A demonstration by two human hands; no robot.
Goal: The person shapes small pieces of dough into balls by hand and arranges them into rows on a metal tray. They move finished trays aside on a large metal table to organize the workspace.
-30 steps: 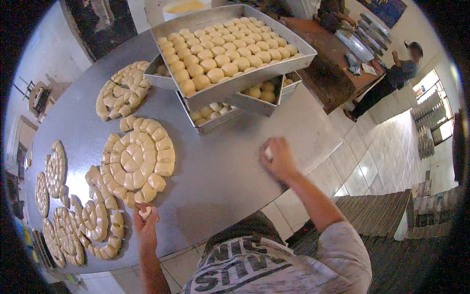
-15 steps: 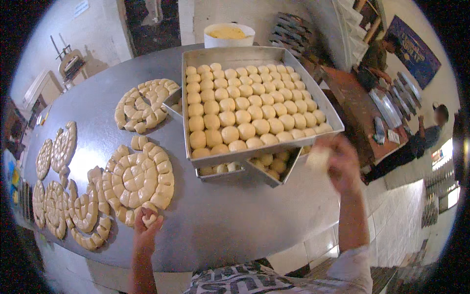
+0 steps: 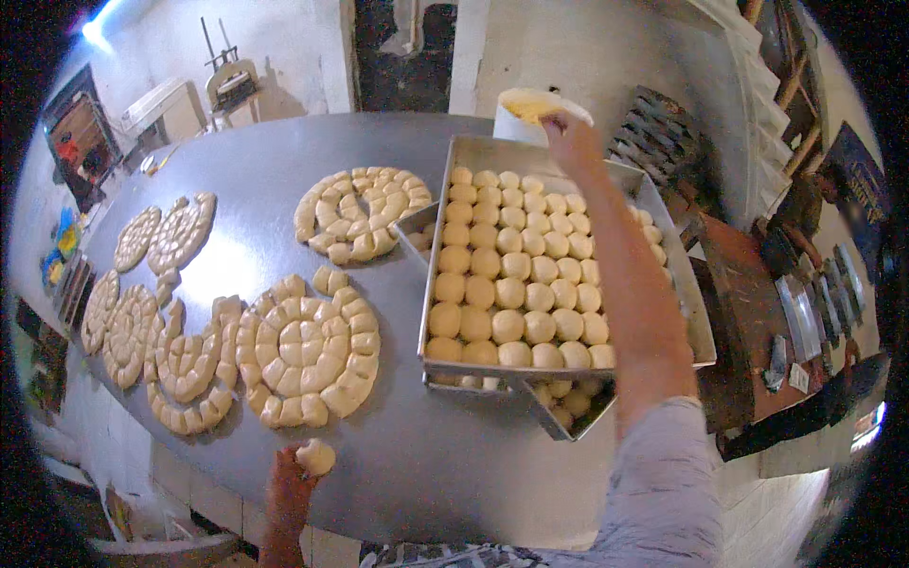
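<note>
Low on the near side of the table, my left hand (image 3: 292, 478) is closed around a small dough ball (image 3: 315, 457), whose pale round top sticks out past the fingers. My right arm stretches across the tray, and my right hand (image 3: 573, 142) is at the white bucket (image 3: 511, 125) of yellow crumbly filling (image 3: 532, 106). Its fingers are bent together over the filling; what they pinch, if anything, is hidden. Under that arm, rows of round dough balls (image 3: 511, 293) fill a metal tray (image 3: 437, 275); the forearm covers part of them.
Several coils of cut dough pieces (image 3: 308, 348) lie across the grey table (image 3: 454, 454) at left. More metal pans (image 3: 559, 417) with dough balls sit beneath the tray. Two people (image 3: 795, 227) are at the right, by a brown table (image 3: 734, 284) with metal pans.
My right hand has gone from beside the tray's near right corner to the bucket at the back. The dough ball in my left hand shows more. The view has swung rightward across the scene's left side.
</note>
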